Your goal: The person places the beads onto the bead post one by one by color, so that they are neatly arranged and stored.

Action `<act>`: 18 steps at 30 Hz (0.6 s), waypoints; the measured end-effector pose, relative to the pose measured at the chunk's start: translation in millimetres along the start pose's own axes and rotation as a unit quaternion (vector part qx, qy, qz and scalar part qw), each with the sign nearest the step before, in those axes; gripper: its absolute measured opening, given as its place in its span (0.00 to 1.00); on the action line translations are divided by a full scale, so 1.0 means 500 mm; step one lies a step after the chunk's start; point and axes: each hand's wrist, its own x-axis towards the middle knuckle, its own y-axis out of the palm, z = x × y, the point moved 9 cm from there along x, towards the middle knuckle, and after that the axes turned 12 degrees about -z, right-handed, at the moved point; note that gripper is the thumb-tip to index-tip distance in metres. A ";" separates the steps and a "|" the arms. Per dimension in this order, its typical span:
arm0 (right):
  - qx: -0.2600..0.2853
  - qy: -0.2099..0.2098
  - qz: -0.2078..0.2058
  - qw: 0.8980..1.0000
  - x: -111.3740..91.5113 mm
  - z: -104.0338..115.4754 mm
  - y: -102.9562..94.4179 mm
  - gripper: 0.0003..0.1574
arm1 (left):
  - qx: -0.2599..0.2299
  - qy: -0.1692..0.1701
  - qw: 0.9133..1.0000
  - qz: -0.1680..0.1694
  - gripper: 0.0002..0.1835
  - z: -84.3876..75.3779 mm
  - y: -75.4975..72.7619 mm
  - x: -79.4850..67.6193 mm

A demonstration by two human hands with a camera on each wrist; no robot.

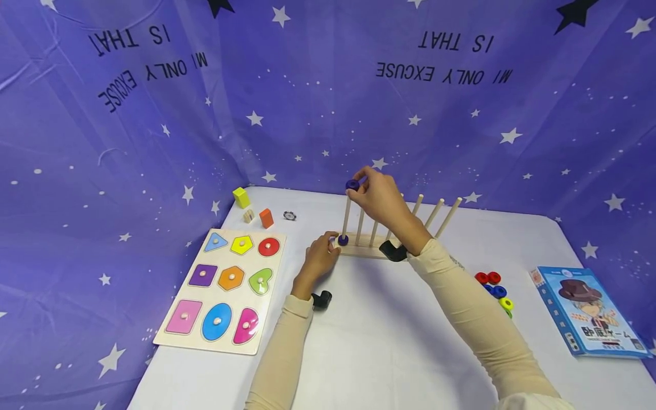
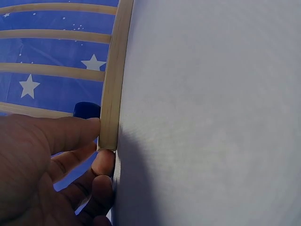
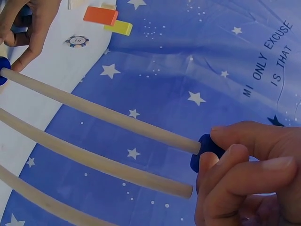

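A wooden peg rack (image 1: 359, 251) with a row of upright pegs stands toward the back of the table. My left hand (image 1: 320, 256) holds the left end of its base, thumb and fingers around the corner in the left wrist view. One dark blue ring (image 1: 343, 240) sits at the bottom of the leftmost peg (image 1: 346, 217). At the top of that same peg, my right hand (image 1: 381, 198) pinches another dark blue ring (image 3: 204, 151) between thumb and fingers; the peg's tip is inside it in the right wrist view.
Loose red, blue, yellow and green rings (image 1: 494, 278) lie right of the rack, beside a blue game box (image 1: 597, 313). A shape puzzle board (image 1: 235, 308) lies at left. Behind it are a yellow block (image 1: 241, 197), an orange block (image 1: 266, 218) and a poker chip (image 1: 290, 216).
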 end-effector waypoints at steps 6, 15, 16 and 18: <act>-0.002 0.001 -0.003 1.000 -0.005 0.000 0.003 0.32 | 0.001 0.000 1.000 0.000 0.24 0.004 0.002 -0.001; 0.016 0.001 -0.047 0.999 -0.024 -0.014 -0.071 0.46 | -0.001 0.007 1.000 -0.011 0.24 0.003 -0.001 0.001; 0.015 0.005 -0.051 0.999 -0.029 -0.022 -0.087 0.46 | -0.002 0.008 1.000 -0.011 0.24 0.002 -0.002 0.002; 0.013 0.018 -0.060 0.998 -0.040 -0.045 -0.123 0.47 | -0.005 0.008 1.000 -0.011 0.24 0.002 -0.003 0.004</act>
